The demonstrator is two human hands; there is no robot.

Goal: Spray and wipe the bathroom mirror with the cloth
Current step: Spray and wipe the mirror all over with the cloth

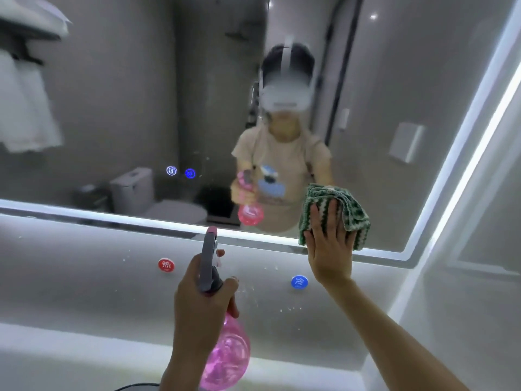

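Observation:
The lit bathroom mirror (112, 108) fills the upper view, its bright lower edge running across the middle. My right hand (328, 244) presses a green-and-white striped cloth (338, 210) flat against the mirror's lower right part, fingers straight. My left hand (203, 306) grips a pink spray bottle (228, 359) by its neck, one finger at the trigger. The bottle's grey nozzle (210, 249) points up toward the mirror's lower edge. Small droplets speckle the wall below the mirror.
A red round sticker (166, 265) and a blue one (299, 282) sit on the white wall under the mirror. Two blue touch icons (180, 172) glow on the glass. The mirror reflects a person, a toilet and hanging towels. A white ledge (84, 342) runs below.

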